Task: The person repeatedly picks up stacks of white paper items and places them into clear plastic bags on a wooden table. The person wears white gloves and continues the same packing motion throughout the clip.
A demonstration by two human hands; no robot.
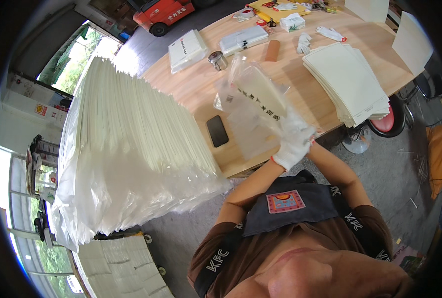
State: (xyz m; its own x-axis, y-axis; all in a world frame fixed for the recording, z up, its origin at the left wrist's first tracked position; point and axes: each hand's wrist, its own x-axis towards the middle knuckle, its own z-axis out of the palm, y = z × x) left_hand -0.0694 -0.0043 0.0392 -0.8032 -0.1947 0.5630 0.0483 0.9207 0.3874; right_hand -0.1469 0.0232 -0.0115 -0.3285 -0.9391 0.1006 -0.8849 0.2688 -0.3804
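Your dark apron bib (300, 203) with its small pink-and-blue patch sits closest below the lens, and just above it both white-gloved hands are bunched together at the desk's near edge. Your left hand (291, 153) is clenched around the lower end of a clear plastic sleeve (250, 107), and your right hand (296, 125) is pressed in right above it, gripping the same bundle. Inside that sleeve you've got a cream paper bag (263, 92), tilted up and away from you, a line of dark print running along its edge. The film looks crinkled and glossy, more loose clear sleeves lying flat on the wood beneath it.

Down on the light wooden desk (181, 82), a black phone (217, 131) lies flat just left of the sleeves. Further back there's a small metal tin (218, 60), a brown cardboard tube (272, 50), two white flat packs (187, 49) and a pair of spare gloves (304, 43). Off to your right, a fanned stack of cream bags (350, 82) reaches the desk edge, a red stool (391, 121) below it.

On your left, a huge leaning pile of bagged white sheets (126, 149) fills the view. Beyond, a red forklift (161, 15) stands on grey concrete floor, and a red-and-white sign (41, 110) hangs on the white wall.
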